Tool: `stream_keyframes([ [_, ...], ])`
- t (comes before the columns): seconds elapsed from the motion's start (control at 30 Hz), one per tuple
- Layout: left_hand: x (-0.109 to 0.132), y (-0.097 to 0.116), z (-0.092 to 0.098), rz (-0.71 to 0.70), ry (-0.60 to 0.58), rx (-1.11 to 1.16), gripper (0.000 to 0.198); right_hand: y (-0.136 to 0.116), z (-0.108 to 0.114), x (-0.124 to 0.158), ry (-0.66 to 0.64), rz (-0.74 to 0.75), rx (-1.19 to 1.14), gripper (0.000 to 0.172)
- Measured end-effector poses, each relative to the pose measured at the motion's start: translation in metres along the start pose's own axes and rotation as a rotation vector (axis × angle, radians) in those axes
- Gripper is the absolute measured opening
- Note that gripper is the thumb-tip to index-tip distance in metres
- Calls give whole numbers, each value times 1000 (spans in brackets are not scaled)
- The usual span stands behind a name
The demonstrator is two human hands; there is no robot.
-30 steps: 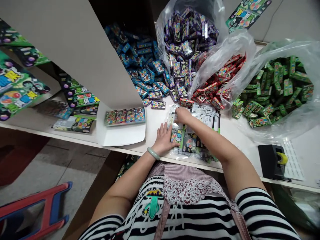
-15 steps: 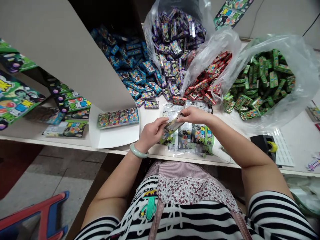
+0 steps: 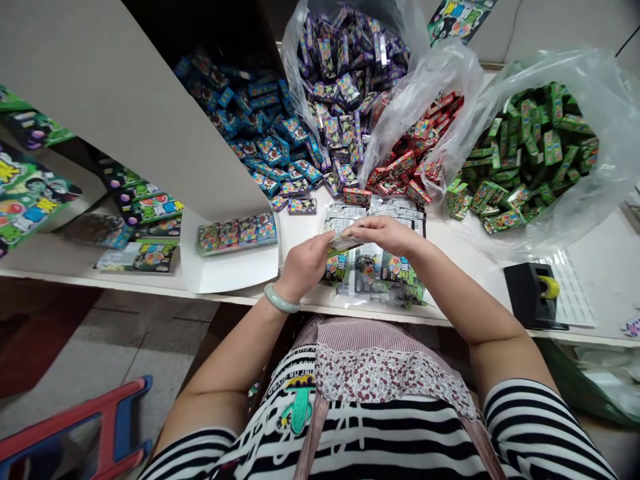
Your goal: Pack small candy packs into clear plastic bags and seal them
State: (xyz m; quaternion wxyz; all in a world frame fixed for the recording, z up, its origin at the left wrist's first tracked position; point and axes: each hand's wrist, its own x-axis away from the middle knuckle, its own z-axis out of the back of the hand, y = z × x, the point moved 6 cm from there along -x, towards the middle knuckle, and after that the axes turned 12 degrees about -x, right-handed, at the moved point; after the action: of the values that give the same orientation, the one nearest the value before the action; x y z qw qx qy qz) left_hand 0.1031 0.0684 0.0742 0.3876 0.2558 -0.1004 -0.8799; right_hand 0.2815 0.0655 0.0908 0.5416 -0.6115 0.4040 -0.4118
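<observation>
Both my hands meet over a pile of printed plastic pouches (image 3: 369, 270) near the table's front edge. My left hand (image 3: 304, 265), a pale bangle at its wrist, pinches one end of a small printed pouch (image 3: 345, 243). My right hand (image 3: 383, 233) has its fingers closed on the upper edge of that same pouch. The held pouch is tilted and mostly hidden by my fingers. To the left, a row of small candy boxes (image 3: 237, 235) in clear wrap lies on a white card sheet (image 3: 235, 271).
Behind my hands lie heaps of blue boxes (image 3: 270, 150), purple boxes (image 3: 345, 87), red boxes (image 3: 400, 167) and green boxes (image 3: 530, 140), several heaps in clear bags. A black tape dispenser (image 3: 525, 297) stands right. A large white panel (image 3: 165, 100) leans at left.
My two hands have come a little closer together, and the pouch between them now lies flatter and shows less. The whole view has shifted slightly.
</observation>
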Motion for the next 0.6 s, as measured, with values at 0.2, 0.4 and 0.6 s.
stream_keyframes([
  [0.2,0,-22,10,295,167,446,27,-14,6,38,487,240,316,47],
  [0.4,-2,-21,-26,468,64,930,32,51,-17,24,304,32,-179,38],
  [0.6,21,-14,-51,581,-229,1178,41,62,4,31,495,-37,-369,49],
])
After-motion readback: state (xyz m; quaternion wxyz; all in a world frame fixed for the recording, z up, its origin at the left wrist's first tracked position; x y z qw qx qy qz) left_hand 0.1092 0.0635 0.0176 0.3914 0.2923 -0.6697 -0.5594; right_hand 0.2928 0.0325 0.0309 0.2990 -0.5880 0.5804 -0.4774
